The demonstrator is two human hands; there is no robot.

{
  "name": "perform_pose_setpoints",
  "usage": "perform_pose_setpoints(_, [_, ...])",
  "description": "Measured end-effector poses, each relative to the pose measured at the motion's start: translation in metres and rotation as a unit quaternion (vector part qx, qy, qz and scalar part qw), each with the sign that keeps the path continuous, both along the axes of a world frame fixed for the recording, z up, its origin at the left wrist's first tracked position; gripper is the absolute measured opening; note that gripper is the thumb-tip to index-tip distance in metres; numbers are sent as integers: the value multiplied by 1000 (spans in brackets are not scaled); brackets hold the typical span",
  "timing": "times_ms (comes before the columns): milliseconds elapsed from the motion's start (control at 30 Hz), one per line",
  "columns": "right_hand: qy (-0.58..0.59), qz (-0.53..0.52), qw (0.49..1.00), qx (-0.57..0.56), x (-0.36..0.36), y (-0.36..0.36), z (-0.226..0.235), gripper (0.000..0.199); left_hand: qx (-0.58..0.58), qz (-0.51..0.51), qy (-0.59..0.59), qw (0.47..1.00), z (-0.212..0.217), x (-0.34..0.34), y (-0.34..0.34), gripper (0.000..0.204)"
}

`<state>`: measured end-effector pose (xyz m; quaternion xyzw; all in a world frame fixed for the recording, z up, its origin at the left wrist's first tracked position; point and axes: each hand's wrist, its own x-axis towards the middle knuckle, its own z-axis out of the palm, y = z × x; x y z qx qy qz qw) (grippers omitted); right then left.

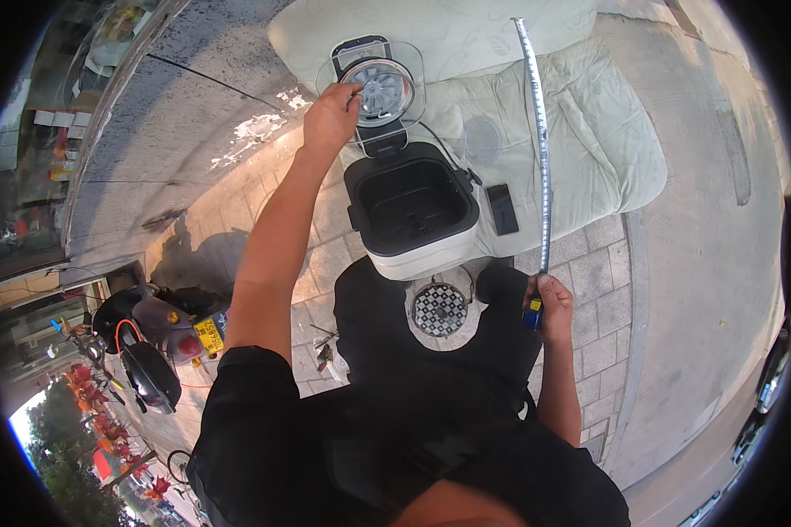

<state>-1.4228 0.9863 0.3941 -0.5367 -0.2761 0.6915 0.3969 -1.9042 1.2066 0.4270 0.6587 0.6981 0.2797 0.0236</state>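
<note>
Right hand point(554, 307) grips my tape measure point(533, 313) by its case point(531, 320), best hold: light, I judge, blade point(542, 162) springy; left hand point(331, 116) at lid point(385, 93), grip unclear.

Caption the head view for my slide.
Left hand at the open lid of a boxy appliance, right hand holding an extended tape measure.

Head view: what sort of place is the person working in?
Outdoors, most likely a roadside pavement: there are paving slabs underfoot, a scooter standing to the left, and cars along the far right edge.
</note>
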Motion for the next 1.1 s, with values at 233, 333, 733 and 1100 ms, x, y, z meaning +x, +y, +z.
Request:
perform_pose_setpoints(233, [10, -27, 997, 66, -28, 57, -84, 34, 116, -224, 406, 879, 4, 8, 74, 27])
perform_pose_setpoints(333, [27, -30, 991, 128, -46, 91, -122, 35, 147, -227, 500, 823, -6, 12, 77, 32])
perform_pose_setpoints(733, [3, -24, 970, 240, -55, 116, -164, 34, 148, -125, 402, 895, -19, -14, 72, 21])
perform_pose_setpoints(1100, [-103, 73, 952, 279, -71, 139, -127, 28, 78, 2, -56, 995, -42, -51, 16, 33])
